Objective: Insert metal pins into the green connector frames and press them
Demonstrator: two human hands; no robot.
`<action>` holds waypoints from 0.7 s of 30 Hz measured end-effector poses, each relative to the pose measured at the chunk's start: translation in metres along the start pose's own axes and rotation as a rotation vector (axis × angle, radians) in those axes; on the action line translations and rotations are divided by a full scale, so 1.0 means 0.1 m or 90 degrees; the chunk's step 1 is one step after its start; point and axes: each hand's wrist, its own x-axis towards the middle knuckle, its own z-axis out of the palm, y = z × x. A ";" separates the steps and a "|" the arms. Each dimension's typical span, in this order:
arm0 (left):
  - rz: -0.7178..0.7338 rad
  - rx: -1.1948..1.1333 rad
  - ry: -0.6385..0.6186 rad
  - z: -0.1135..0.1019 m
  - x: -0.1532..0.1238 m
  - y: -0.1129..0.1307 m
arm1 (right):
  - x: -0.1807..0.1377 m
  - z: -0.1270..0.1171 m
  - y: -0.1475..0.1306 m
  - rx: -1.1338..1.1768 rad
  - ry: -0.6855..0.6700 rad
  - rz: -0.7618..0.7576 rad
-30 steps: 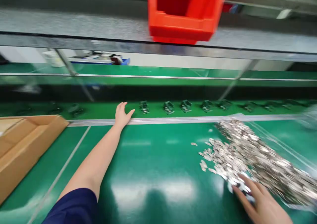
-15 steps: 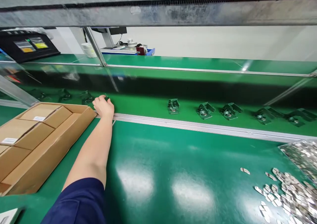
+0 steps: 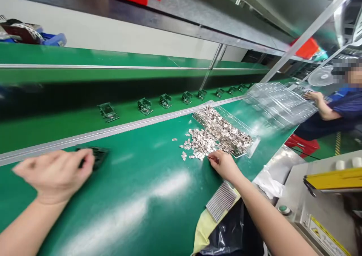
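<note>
Green worktop beside a belt: shiny metal pieces heaped at two o'clock, light, stiff, probably slippery, best pinched edgewise. Fingers of the right hand pinch one at the heap's edge; left hand, nine o'clock, clenches a dark part.

Bare L hand & R hand.

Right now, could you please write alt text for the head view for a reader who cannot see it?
The person's left hand grips a dark part on a green bench, while the right hand touches the edge of a pile of small silver pieces. Beyond, small parts line a conveyor belt; a co-worker sits far right.
</note>
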 end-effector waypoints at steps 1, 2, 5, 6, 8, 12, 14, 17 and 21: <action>0.131 0.061 0.022 0.04 -0.01 0.24 | -0.01 -0.01 0.01 0.007 -0.010 -0.006; 0.238 0.119 0.037 0.06 -0.01 0.48 | -0.02 -0.01 0.02 0.013 -0.019 -0.012; 0.338 0.199 0.039 0.12 -0.03 1.08 | -0.04 -0.03 0.04 0.012 -0.033 -0.021; 0.323 0.207 0.026 0.13 -0.05 1.23 | -0.05 -0.03 0.05 0.004 -0.034 -0.021; 0.277 0.206 -0.004 0.13 -0.10 1.47 | -0.05 -0.04 0.06 -0.018 -0.035 -0.019; 0.140 0.081 -0.075 0.05 -0.23 1.62 | -0.02 -0.06 0.04 -0.075 -0.051 -0.020; 0.076 -0.009 -0.171 -0.03 -0.29 1.55 | 0.01 -0.09 0.01 -0.105 -0.070 -0.032; -0.047 -0.088 -0.390 -0.12 -0.34 1.32 | 0.04 -0.12 -0.07 -0.158 -0.102 -0.057; -0.168 -0.165 -0.583 -0.10 -0.28 1.12 | 0.06 -0.12 -0.17 -0.231 -0.110 -0.090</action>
